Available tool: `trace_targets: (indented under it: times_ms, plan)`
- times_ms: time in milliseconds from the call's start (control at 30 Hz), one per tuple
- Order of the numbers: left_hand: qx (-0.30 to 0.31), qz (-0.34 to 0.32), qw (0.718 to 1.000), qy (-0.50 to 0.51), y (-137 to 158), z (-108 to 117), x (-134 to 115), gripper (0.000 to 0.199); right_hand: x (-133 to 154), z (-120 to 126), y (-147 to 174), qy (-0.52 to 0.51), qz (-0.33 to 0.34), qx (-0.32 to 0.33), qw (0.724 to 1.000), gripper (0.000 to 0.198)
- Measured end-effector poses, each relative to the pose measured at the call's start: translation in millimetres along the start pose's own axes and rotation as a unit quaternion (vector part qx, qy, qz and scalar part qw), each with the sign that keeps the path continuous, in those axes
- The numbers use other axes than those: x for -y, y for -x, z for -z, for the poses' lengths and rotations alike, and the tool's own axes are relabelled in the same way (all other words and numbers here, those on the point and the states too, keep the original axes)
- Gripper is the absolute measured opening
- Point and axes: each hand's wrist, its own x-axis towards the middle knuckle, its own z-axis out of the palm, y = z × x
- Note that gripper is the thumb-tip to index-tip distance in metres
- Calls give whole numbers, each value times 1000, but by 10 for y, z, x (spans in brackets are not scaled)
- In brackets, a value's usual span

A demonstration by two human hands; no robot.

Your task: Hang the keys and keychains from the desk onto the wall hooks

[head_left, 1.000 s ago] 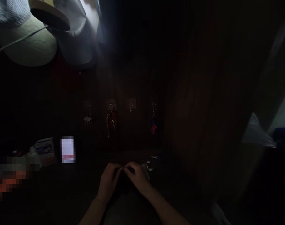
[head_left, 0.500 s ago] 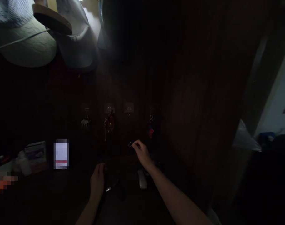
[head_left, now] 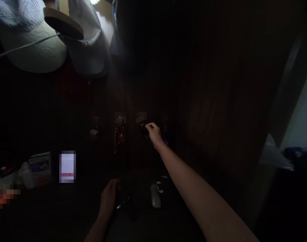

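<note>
Right hand: the right hand (head_left: 154,132) is stretched up into the middle of the frame, fingers pinched shut on a small dark key ring (head_left: 143,127) that it holds against the third wall hook (head_left: 141,117).
Key ring: it sits just left of the right fingertips, touching or just under the hook; in the dark I cannot tell whether it hangs on the hook.
Left hand: the left hand (head_left: 108,199) lies low, in the lower middle of the frame, well apart from the key ring; its fingers curl loosely over a dark surface, and whether they grip anything cannot be told.
Near the left hand: a small glinting object (head_left: 122,203) lies just right of it, and a pale oblong fob (head_left: 155,198) lies further right, under the outstretched right forearm.
Other hooks: a bunch of keys (head_left: 94,131) hangs to the left, a reddish bunch (head_left: 118,133) hangs beside it, and a fourth hook (head_left: 165,123) is partly hidden behind the right hand.
Upper left of frame: two pale caps (head_left: 37,50) hang there.
Lower left of frame: a small box (head_left: 39,166) stands beside a blurred patch.
Change: half a second ago the right hand held the ring lower, below the row of hooks; it has risen to hook height. The left hand has stayed low, shifted slightly down.
</note>
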Motion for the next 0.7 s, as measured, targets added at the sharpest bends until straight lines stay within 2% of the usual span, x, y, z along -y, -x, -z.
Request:
trace_targets:
  times_ms: [300, 700]
  plan:
    - [1, 16, 1000, -1, 2, 8, -25, 48, -151, -170, -266, 26, -20, -20, 999, 13]
    - [2, 23, 1000, 4, 11, 6, -42, 46, -381, -185, -174, -6, -64, -34, 997, 15]
